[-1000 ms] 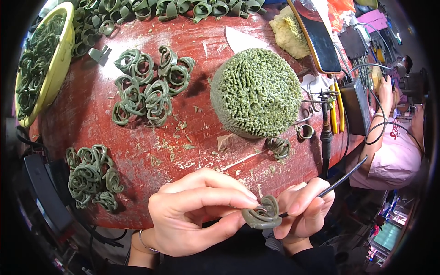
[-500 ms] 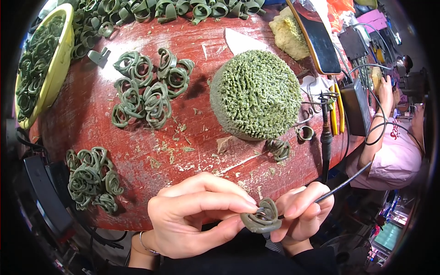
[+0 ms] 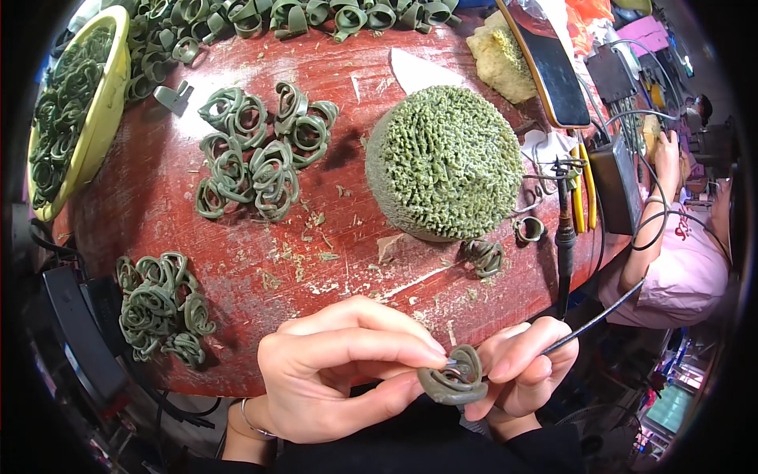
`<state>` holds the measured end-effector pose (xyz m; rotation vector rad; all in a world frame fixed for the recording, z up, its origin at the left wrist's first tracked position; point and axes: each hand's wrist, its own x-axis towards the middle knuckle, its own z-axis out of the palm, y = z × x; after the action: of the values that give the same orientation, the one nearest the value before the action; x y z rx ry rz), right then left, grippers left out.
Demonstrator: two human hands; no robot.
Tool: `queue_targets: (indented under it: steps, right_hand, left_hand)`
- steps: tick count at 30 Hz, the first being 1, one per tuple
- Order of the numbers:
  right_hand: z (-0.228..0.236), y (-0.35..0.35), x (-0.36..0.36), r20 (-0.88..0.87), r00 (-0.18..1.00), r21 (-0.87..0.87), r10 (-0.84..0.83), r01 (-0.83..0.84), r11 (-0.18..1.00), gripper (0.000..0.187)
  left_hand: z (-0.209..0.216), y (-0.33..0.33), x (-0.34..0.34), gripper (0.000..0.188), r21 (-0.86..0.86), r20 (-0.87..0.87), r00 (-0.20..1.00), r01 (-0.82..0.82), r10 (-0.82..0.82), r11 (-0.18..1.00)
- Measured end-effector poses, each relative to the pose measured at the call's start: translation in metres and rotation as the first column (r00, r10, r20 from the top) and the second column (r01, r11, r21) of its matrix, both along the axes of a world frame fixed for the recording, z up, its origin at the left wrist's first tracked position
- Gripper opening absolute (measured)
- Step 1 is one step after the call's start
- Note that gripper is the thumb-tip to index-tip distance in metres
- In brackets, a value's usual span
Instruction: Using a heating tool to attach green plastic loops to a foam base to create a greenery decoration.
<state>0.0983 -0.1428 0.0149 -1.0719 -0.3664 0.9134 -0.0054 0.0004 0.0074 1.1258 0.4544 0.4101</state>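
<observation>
Fingers of the left hand [image 3: 304,383] pinch a green ring [image 3: 454,393] near the front edge of the red table [image 3: 237,316]; those of the right hand [image 3: 525,367], beside it, curl around a black cord [image 3: 598,318].

A worn red-painted desk [image 3: 347,213] carries a thick round block with a knobbly pale-green top [image 3: 450,162]. Beyond the block lie a flat white wedge-shaped scrap [image 3: 422,71] and a crumbly pale-yellow lump [image 3: 501,59], with an amber-edged, dark-screened phone [image 3: 557,79] just beside the lump. Further right are a yellow-handled tool [image 3: 583,189], a black rectangular box [image 3: 616,189] and a person in a pink shirt [image 3: 663,280]. A yellow oval basin [image 3: 118,83] is at the left.
</observation>
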Motion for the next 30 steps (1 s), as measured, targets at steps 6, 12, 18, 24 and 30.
queue_targets:
  steps: [6,12,18,24,30]
  right_hand:
    - [-0.006,0.001,0.002,0.197,0.979,-0.014,0.057,-0.055,0.998,0.031]
    - [-0.004,0.000,-0.002,0.273,0.958,0.048,-0.091,0.081,0.996,0.035]
    - [0.002,-0.001,0.003,0.157,0.988,0.014,-0.012,0.010,1.000,0.039]
    - [0.002,-0.001,-0.001,0.100,0.995,-0.033,0.013,-0.009,0.999,0.038]
    - [0.002,-0.002,0.001,0.199,0.978,0.077,-0.064,0.049,0.996,0.039]
  left_hand:
    - [-0.007,0.008,-0.005,0.018,0.031,0.062,0.994,0.092,-0.093,0.995]
    - [-0.010,0.009,-0.004,0.023,0.060,0.131,0.976,0.168,-0.175,0.984]
    - [0.003,-0.002,0.001,0.019,0.004,-0.026,1.000,-0.007,0.007,1.000]
    - [0.003,-0.003,0.001,0.021,-0.019,-0.014,1.000,-0.013,0.013,1.000]
    - [-0.011,0.009,-0.004,0.024,0.025,0.162,0.968,0.191,-0.193,0.981]
